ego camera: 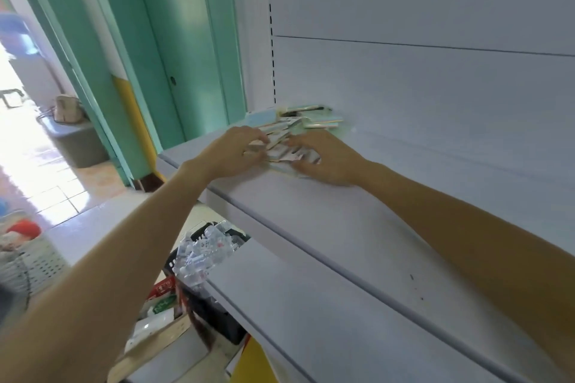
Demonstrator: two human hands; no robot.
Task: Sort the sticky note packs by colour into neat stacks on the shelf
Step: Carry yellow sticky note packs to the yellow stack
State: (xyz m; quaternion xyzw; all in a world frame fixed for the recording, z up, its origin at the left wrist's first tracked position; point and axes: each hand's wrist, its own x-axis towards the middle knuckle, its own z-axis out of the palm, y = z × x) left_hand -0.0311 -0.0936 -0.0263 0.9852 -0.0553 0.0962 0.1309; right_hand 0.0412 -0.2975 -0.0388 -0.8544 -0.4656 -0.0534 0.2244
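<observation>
Sorting looks barely begun: the left hand (239, 149) and the right hand (325, 160) sit either side of a loose heap of pale printed sticky note packs (284, 149) lying between them on the white metal shelf (342, 227). Each hand has its fingers curled onto the heap's edge, apparently gripping it. Just beyond the fingertips, against the back panel, lie a light blue pack (261, 118) and some flat green and yellow packs (322, 123), not yet squared; the next move likely calls for lifting one pack clear, judging its colour, and setting it on its match.
</observation>
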